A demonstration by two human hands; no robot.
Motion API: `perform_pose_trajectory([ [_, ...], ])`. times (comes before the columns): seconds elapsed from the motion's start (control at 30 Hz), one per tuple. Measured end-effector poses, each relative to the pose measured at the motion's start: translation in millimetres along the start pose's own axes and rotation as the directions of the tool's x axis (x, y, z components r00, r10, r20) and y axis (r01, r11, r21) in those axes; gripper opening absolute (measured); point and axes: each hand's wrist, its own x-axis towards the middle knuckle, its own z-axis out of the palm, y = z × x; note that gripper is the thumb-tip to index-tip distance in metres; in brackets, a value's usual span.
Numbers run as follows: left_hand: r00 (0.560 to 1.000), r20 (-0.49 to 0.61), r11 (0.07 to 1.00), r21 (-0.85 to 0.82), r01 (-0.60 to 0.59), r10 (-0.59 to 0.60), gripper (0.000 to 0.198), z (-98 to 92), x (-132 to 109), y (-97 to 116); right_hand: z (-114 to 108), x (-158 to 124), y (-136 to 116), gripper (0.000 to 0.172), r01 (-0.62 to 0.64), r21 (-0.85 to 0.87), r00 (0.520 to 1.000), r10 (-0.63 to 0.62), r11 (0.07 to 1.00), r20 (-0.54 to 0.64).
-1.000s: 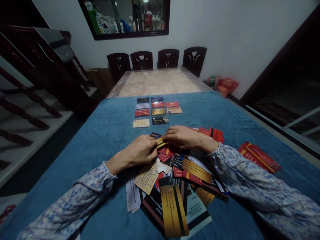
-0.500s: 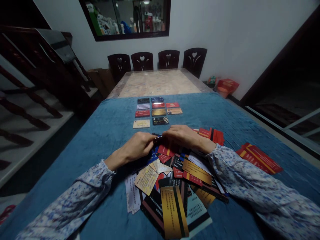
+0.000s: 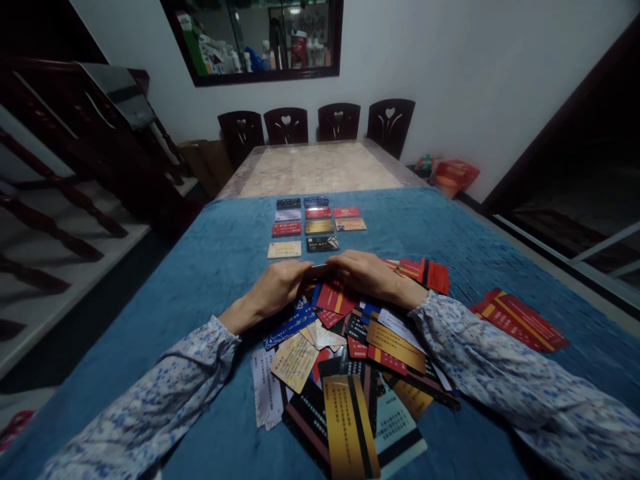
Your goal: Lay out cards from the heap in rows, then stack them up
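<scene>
Between my two hands, just above the far edge of a loose card pile, is a dark card [image 3: 317, 271] seen nearly edge-on. The fingers of my left hand [image 3: 277, 285] pinch its left end. My right hand [image 3: 367, 272] grips its right end, with the fingers curled over it. Beneath and in front of them lie mixed plastic cards: a red card [image 3: 337, 297], a blue card [image 3: 295, 321], a cream card [image 3: 295, 361] and a gold card [image 3: 351, 427]. Beyond my hands, cards lie in short rows, among them a black VIP card [image 3: 323, 244] and a pale yellow card [image 3: 285, 249].
A blue cloth [image 3: 210, 267] covers the near part of the table. Red cards [image 3: 523, 320] lie apart at the right, and more red cards [image 3: 425, 273] sit beyond my right forearm. Dark chairs [image 3: 339, 121] stand at the far end. A stair railing [image 3: 60, 180] is on the left.
Both hands still hold the dark card, which is now tilted more edge-on. My left hand has shifted slightly up and right, uncovering more of the blue card. The view has shifted slightly.
</scene>
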Motion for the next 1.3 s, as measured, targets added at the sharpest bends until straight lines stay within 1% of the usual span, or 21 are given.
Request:
perform_pose_trajectory([
  [0.17,0.992,-0.112,0.997,-0.041,-0.064,0.059,0.031,9.9,-0.2,-8.8,6.5,-1.3,4.3,0.031,-0.016,0.011,0.998,0.017,1.000,-0.065],
  [0.23,0.987,-0.143,0.995,-0.047,-0.084,0.076,0.032,12.9,1.1,-11.8,7.4,-1.7,5.5,0.031,-0.016,0.022,0.996,0.017,1.000,-0.084],
  [0.37,0.981,-0.161,0.989,-0.081,-0.121,0.106,0.029,16.1,5.5,-14.7,6.4,-1.9,6.5,0.037,-0.070,0.015,0.994,0.071,0.997,-0.085],
  [0.5,0.978,-0.185,0.983,-0.136,-0.124,0.098,0.033,18.1,8.1,-14.6,3.8,-1.4,4.9,0.041,-0.126,-0.041,0.990,0.123,0.991,-0.066],
  [0.7,0.982,-0.170,0.973,-0.197,-0.120,0.087,0.043,21.3,8.4,-18.0,1.6,-0.1,2.8,0.039,-0.129,-0.063,0.991,0.126,0.990,-0.048],
  [0.93,0.981,-0.171,0.979,-0.165,-0.120,0.091,0.040,23.7,11.7,-24.8,5.1,1.2,4.6,0.041,-0.192,-0.079,0.981,0.189,0.978,-0.039],
  [1.1,0.988,-0.144,0.983,-0.166,-0.082,0.058,0.042,22.9,19.9,-23.9,6.6,3.1,6.5,0.039,-0.205,-0.055,0.979,0.204,0.977,-0.015],
  [1.3,0.987,-0.158,0.990,-0.140,-0.022,0.000,0.056,30.7,23.1,-23.6,6.6,3.9,5.1,0.044,-0.253,-0.058,0.967,0.254,0.966,0.001],
])
